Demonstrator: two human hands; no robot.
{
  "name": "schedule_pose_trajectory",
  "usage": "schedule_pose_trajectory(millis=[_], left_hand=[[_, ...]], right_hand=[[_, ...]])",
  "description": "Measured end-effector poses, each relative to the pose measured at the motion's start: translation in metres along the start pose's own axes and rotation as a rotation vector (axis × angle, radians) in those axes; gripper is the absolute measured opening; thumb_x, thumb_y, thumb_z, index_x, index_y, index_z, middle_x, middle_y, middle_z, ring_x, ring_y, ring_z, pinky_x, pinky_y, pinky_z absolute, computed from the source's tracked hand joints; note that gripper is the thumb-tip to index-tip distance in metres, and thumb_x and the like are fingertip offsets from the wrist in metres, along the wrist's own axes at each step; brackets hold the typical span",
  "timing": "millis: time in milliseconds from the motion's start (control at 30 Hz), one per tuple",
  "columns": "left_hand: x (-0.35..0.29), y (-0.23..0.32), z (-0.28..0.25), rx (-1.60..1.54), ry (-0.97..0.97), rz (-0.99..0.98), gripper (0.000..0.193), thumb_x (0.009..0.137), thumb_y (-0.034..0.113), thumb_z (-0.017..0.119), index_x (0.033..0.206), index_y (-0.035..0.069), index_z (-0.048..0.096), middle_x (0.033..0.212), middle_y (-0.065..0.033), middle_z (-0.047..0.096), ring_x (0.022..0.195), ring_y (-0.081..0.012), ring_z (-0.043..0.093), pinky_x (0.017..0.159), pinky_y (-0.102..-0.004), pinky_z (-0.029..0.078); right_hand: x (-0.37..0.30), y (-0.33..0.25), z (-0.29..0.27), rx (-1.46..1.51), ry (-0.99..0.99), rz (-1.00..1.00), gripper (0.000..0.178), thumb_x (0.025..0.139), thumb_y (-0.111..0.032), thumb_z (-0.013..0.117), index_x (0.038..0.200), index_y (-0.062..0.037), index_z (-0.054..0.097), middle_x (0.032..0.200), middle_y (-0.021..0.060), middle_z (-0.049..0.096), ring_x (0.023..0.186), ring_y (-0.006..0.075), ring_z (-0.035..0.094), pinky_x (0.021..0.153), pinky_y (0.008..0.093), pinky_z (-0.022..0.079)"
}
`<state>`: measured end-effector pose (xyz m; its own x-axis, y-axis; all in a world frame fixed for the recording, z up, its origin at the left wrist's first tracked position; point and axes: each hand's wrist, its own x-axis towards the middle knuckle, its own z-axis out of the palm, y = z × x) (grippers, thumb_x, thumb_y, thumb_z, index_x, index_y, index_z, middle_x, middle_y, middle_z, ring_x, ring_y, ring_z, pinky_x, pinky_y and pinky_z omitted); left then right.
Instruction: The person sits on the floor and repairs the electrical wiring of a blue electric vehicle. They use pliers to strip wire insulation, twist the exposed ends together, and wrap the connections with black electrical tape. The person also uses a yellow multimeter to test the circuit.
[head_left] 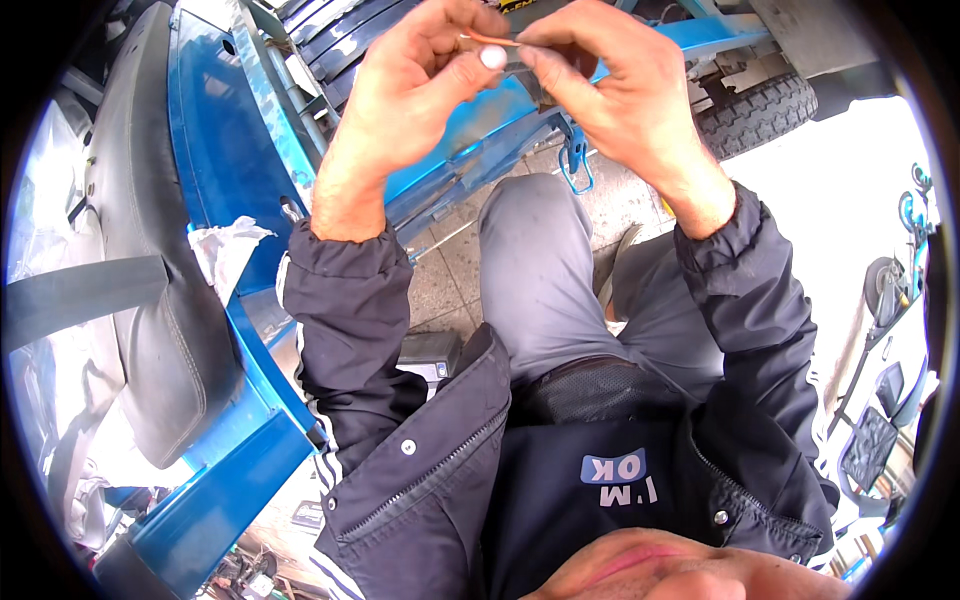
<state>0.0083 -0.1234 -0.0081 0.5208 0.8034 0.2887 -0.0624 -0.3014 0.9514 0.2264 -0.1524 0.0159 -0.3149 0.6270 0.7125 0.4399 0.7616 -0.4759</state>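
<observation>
Both my hands are raised in front of a blue metal frame. Between them runs a thin orange-brown piece point(497, 41) that looks like a wire, with a pale tip at its left end. My right hand point(622, 88) pinches its right end between thumb and fingertips. My left hand point(408, 92) has its fingers curled around the left end, partly hiding it. At the left thumb's tip is a bright white round spot point(493, 57); whether it is the nail or a separate thing I cannot tell.
A blue machine body point(225, 120) and a black padded seat point(165, 270) with a belt stand at left. A blue metal loop point(574, 165) hangs below my hands. A black tyre point(760, 115) lies at far right, and a scooter-like vehicle point(880, 290) is further right.
</observation>
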Motion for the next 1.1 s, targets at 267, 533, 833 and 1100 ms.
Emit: schedule_pose_trajectory(millis=[267,533,833,1100], left_hand=[[0.0,-0.005,0.001,-0.042,0.028,-0.021,0.019,0.1,-0.001,0.063,0.117,0.001,0.056,0.102,-0.0096,0.069,0.095,-0.016,0.068,0.079,-0.0282,0.054],[0.002,-0.007,-0.004,0.094,0.142,-0.035,0.02,0.1,0.006,0.068,0.118,-0.001,0.064,0.099,-0.0106,0.077,0.089,-0.0104,0.067,0.071,-0.0246,0.052],[0.002,0.002,0.0,-0.04,0.047,-0.157,0.029,0.1,0.011,0.069,0.126,-0.001,0.063,0.092,-0.0093,0.076,0.072,-0.0067,0.059,0.064,-0.0212,0.046],[-0.002,0.002,-0.005,-0.089,-0.024,-0.254,0.024,0.099,0.012,0.07,0.118,-0.002,0.064,0.09,-0.0101,0.076,0.071,-0.0094,0.064,0.067,-0.0223,0.051]], right_hand=[[-0.008,0.009,0.01,-0.001,0.175,0.276,0.007,0.085,-0.001,0.074,0.089,0.0004,0.069,0.079,0.0096,0.064,0.065,0.0155,0.062,0.057,0.0294,0.046],[-0.016,0.017,0.023,0.014,0.106,0.134,0.014,0.088,-0.001,0.074,0.102,-0.0036,0.073,0.092,0.0068,0.07,0.079,0.0172,0.069,0.067,0.03,0.054],[-0.015,0.037,0.031,-0.26,0.172,-0.293,0.028,0.07,-0.009,0.085,0.095,-0.0104,0.073,0.087,0.0013,0.068,0.077,0.0235,0.067,0.067,0.0337,0.054],[-0.012,0.037,0.019,-0.297,0.112,-0.507,0.037,0.064,0.0,0.084,0.099,-0.0048,0.075,0.088,0.0051,0.07,0.077,0.0225,0.069,0.065,0.0336,0.053]])
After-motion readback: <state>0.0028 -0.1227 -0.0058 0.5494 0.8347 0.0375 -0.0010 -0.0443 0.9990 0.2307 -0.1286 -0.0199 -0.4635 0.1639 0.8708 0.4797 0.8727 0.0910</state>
